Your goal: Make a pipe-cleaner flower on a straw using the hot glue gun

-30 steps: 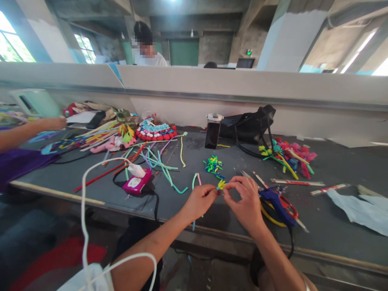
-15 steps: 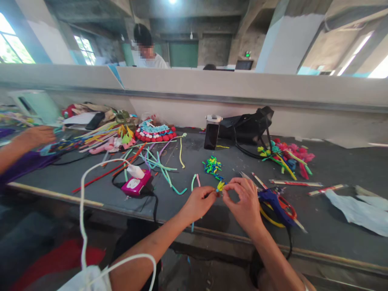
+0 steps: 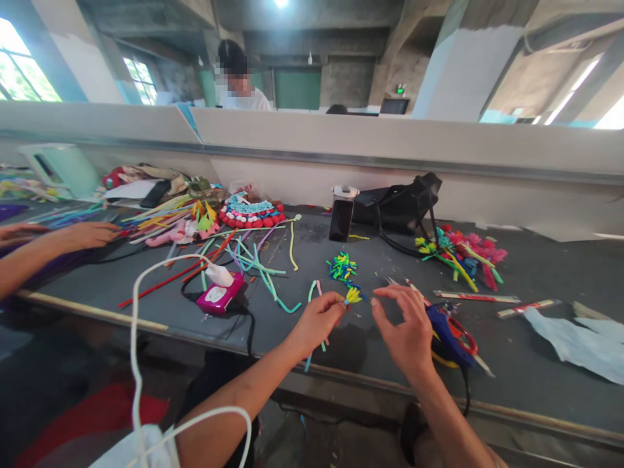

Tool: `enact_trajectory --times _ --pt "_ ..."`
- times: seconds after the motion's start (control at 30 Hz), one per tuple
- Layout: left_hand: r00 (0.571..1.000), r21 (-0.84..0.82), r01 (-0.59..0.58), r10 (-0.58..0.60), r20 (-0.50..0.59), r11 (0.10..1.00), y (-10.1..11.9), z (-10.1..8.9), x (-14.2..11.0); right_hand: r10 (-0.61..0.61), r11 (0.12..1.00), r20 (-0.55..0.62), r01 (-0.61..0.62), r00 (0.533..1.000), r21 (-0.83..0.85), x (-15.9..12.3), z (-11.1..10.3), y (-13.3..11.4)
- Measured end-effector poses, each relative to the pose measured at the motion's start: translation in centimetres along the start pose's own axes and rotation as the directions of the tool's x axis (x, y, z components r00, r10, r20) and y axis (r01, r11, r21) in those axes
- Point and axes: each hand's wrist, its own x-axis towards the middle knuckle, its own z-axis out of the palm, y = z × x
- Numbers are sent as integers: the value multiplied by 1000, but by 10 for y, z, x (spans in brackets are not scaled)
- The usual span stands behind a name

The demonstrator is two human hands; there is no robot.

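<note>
Pinched in my left hand (image 3: pixel 319 318) is a small yellow pipe-cleaner flower (image 3: pixel 353 296) with a pale blue base. Its yellow tips fan out to the right. My right hand (image 3: pixel 403 322) hovers just right of the flower, thumb and fingers apart, with nothing visible between them. Beyond both hands lies a pile of short green, blue and yellow pipe-cleaner pieces (image 3: pixel 342 265). Close to my right hand rests a dark blue glue gun (image 3: pixel 446 331), with orange-handled scissors (image 3: pixel 463 338) partly under it.
A phone (image 3: pixel 340 220) leans against a lidded cup, beside a black bag (image 3: pixel 390 208). Finished pipe-cleaner flowers (image 3: pixel 475 250) lie at the right. A magenta power adapter (image 3: pixel 220 292) with a white cable sits left. A co-worker's hand (image 3: pixel 88 235) reaches in from the left edge.
My right hand has drawn away from the flower to the right and its fingers have parted. My left hand still holds the flower. The co-worker's hand has moved right and down.
</note>
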Motion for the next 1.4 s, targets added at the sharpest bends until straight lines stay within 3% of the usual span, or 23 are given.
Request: enact_trajectory --times 0.13,0.3,0.63,1.07,1.4 --pt "993 -229 120 -112 47 966 4 -1 0 23 999 -9 -23 1000 30 -1 -1 1" --pt "984 -349 164 -130 120 923 5 -5 0 19 997 -5 -19 1000 68 -2 -1 2" --pt "987 -332 153 -129 93 931 3 -4 1 -48 992 25 45 999 116 -2 2 -9" --pt "991 -259 121 -100 94 958 7 1 -6 -47 999 72 48 996 -17 -1 8 -13" --pt "992 -341 115 -88 94 933 4 -6 -3 34 999 -76 -32 997 28 1 1 -6"
